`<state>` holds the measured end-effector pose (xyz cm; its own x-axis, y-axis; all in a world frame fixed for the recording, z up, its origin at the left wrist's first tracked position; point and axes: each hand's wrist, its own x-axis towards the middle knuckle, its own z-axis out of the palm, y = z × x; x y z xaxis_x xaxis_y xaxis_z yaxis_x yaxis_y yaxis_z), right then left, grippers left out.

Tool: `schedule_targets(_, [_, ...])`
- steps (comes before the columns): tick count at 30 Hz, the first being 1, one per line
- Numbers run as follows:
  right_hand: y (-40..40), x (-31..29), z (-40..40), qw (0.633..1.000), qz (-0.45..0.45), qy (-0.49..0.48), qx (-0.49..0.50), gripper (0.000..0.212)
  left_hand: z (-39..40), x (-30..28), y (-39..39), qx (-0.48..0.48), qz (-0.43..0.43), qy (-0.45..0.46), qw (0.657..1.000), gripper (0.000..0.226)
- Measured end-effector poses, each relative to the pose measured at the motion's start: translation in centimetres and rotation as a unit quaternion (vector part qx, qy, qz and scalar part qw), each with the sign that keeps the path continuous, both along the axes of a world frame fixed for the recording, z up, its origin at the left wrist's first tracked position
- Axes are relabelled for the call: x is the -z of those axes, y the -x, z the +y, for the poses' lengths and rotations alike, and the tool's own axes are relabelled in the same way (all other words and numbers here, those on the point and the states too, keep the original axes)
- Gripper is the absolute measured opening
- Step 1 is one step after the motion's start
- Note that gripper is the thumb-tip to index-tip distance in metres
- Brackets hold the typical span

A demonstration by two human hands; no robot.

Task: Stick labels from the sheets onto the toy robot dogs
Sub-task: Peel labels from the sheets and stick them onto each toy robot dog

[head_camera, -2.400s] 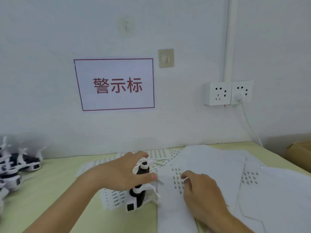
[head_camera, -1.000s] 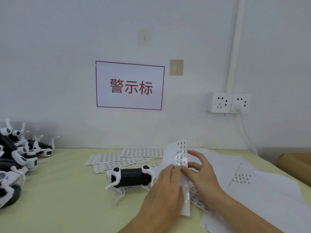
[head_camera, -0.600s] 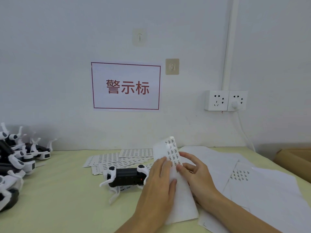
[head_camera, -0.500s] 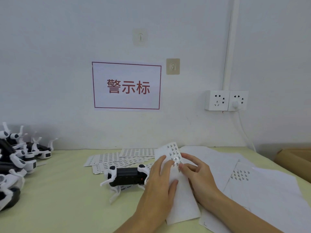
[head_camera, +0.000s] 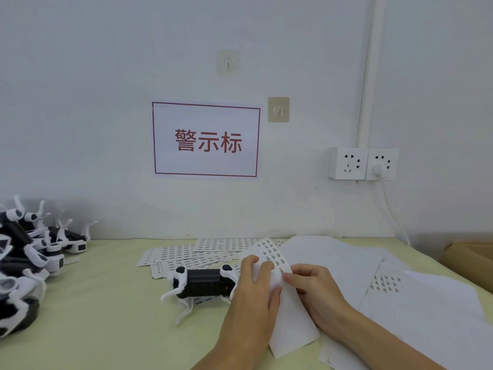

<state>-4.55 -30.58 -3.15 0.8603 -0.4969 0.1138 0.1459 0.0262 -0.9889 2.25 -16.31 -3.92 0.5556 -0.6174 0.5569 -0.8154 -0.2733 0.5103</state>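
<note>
A black and white toy robot dog (head_camera: 204, 283) lies on its side on the pale green table (head_camera: 106, 324), just left of my hands. My left hand (head_camera: 254, 292) holds the left edge of a narrow label sheet (head_camera: 289, 311) from behind, fingers over its top. My right hand (head_camera: 313, 292) pinches at the sheet's right edge with thumb and forefinger, where printed labels (head_camera: 272, 253) run up the raised end. More label sheets (head_camera: 192, 255) are fanned out behind the dog.
A heap of black and white toy dogs (head_camera: 24, 257) fills the table's left edge. Used white backing sheets (head_camera: 400, 287) cover the right side. A cardboard box (head_camera: 469, 260) sits far right. Wall sockets (head_camera: 362, 163) with a plugged cable hang above.
The toy dog was let go and lies on its side. The label sheet, raised a second ago, has come down lower, and my right fingers have closed onto its edge.
</note>
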Motion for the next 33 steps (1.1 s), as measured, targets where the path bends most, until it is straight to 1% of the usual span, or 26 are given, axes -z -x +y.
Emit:
schedule_targets(4, [0.1, 0.0, 0.2, 1.0, -0.005, 0.01, 0.002, 0.026, 0.0, 0.0, -0.1, 0.011, -0.012, -0.015, 1.0, 0.036])
schedule_targets(7, [0.2, -0.1, 0.3, 0.999, -0.013, 0.029, 0.02, 0.022, -0.1, 0.0, -0.1, 0.016, -0.038, -0.031, 0.999, 0.034])
schedule_targets(9, [0.3, -0.1, 0.5, 0.999, -0.021, 0.041, 0.028, 0.018, 0.0, 0.1, -0.1, 0.003, -0.043, -0.043, 0.998, 0.032])
schedule_targets(13, [0.5, -0.3, 0.8, 0.997, -0.013, 0.062, 0.045, 0.023, 0.0, 0.2, 0.2, -0.028, -0.05, -0.09, 0.994, 0.036])
schedule_targets(14, [0.5, -0.3, 0.8, 0.996, -0.008, 0.069, 0.048, 0.023, 0.0, 0.0, 0.3, -0.03, -0.045, -0.093, 0.994, 0.034])
schedule_targets(18, [0.7, -0.3, 0.9, 0.995, -0.013, 0.092, 0.042, 0.009, 0.2, -0.5, 0.6, -0.025, -0.028, -0.089, 0.995, 0.016])
schedule_targets(20, [0.8, -0.3, 1.2, 0.992, -0.02, 0.118, 0.033, 0.012, 0.3, -0.6, 0.7, -0.024, -0.025, -0.085, 0.996, 0.013])
schedule_targets(24, [0.8, -0.5, 1.8, 0.981, -0.034, 0.185, 0.039, 0.024, 0.2, -0.8, 0.7, -0.029, -0.028, -0.094, 0.995, 0.006])
schedule_targets(28, [0.8, -0.6, 2.1, 0.972, -0.037, 0.226, 0.054, 0.025, 0.1, -0.8, 0.7, -0.028, -0.024, -0.11, 0.993, 0.003])
schedule_targets(30, [0.8, -0.6, 2.2, 0.968, -0.037, 0.239, 0.062, 0.027, 0.1, -0.8, 0.7, -0.03, -0.024, -0.117, 0.992, 0.006])
schedule_targets(33, [0.8, -0.5, 2.2, 0.965, -0.034, 0.25, 0.075, 0.027, 0.0, -0.7, 0.8, -0.039, -0.039, -0.128, 0.99, 0.004])
